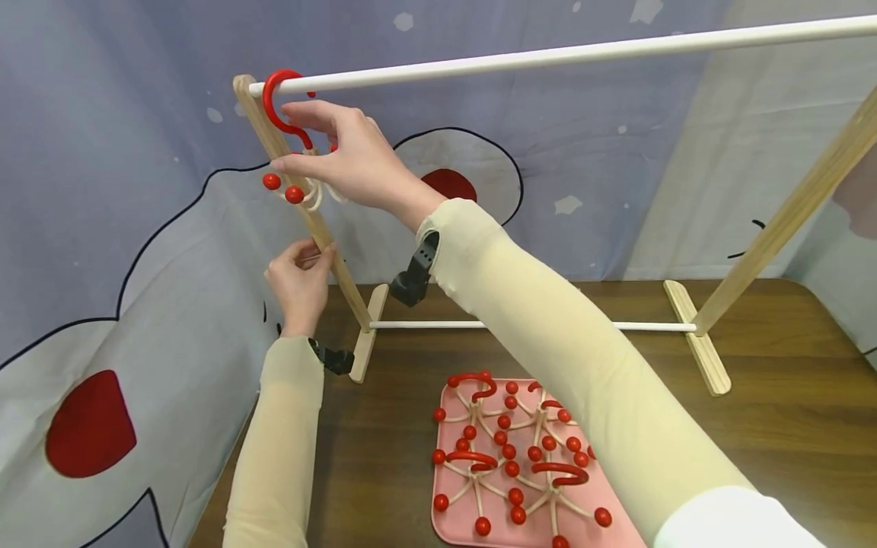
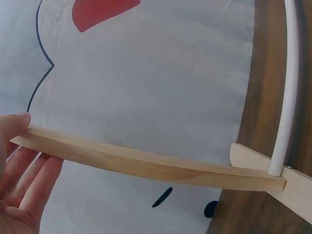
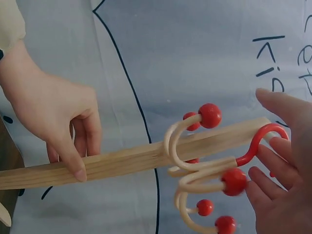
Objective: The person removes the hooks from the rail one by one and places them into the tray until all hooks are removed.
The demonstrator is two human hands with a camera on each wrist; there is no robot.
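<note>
A multi-armed hanger with a red hook (image 1: 270, 103), cream curved arms (image 3: 192, 168) and red ball tips hangs on the white top rod (image 1: 514, 60), close to its left end. Around it my right hand (image 1: 359, 156) is spread, thumb apart from the fingers; the fingers lie right at the hook in the right wrist view. Lower down, my left hand (image 1: 299, 280) grips the left wooden post (image 2: 146, 161) of the rack between thumb and fingers. The post leans outward towards its top.
Several similar hangers with red hooks (image 1: 473, 457) lie on a pink tray (image 1: 457, 527) in front of the rack. A white lower bar (image 1: 425, 325) joins the wooden feet (image 1: 699, 339) on the brown table (image 1: 384, 449). Behind hangs a patterned curtain (image 1: 582, 152).
</note>
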